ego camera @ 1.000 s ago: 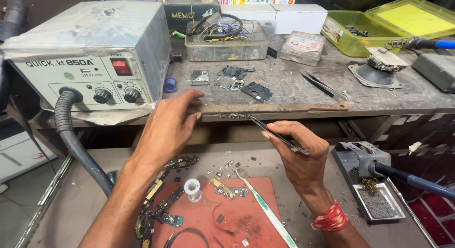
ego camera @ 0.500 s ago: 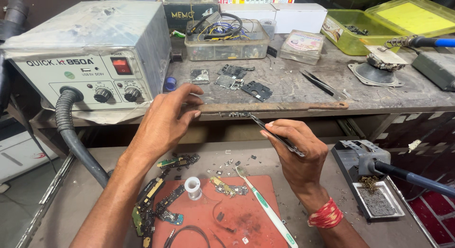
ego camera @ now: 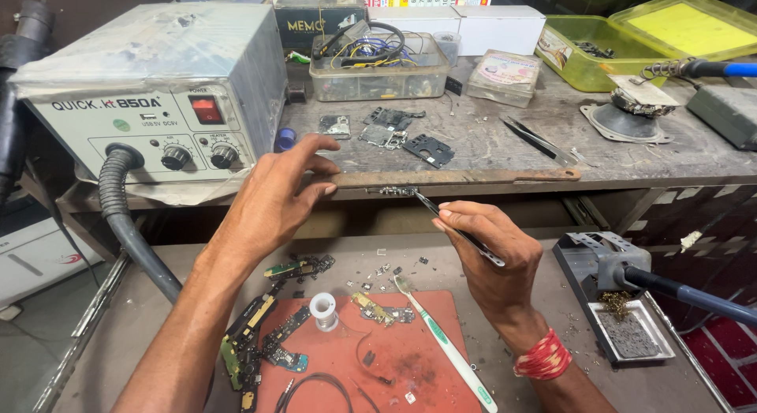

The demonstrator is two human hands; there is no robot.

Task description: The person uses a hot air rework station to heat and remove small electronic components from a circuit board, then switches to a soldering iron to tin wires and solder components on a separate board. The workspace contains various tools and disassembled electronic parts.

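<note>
right hand [ego camera: 493, 251] gripping tweezers [ego camera: 457, 230], left hand [ego camera: 276, 196] near shelf edge [ego camera: 473, 177]

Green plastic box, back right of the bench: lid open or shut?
Open. The green plastic box has its yellow-green lid swung back behind it, leaving the inside exposed.

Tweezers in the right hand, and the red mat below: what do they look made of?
The tweezers in the right hand look like dark, matte-coated metal: thin, stiff, tapering to a fine tip. The red mat looks like matte rubber or silicone, lying flat, scuffed and stained; which one, the look leaves open.
</note>
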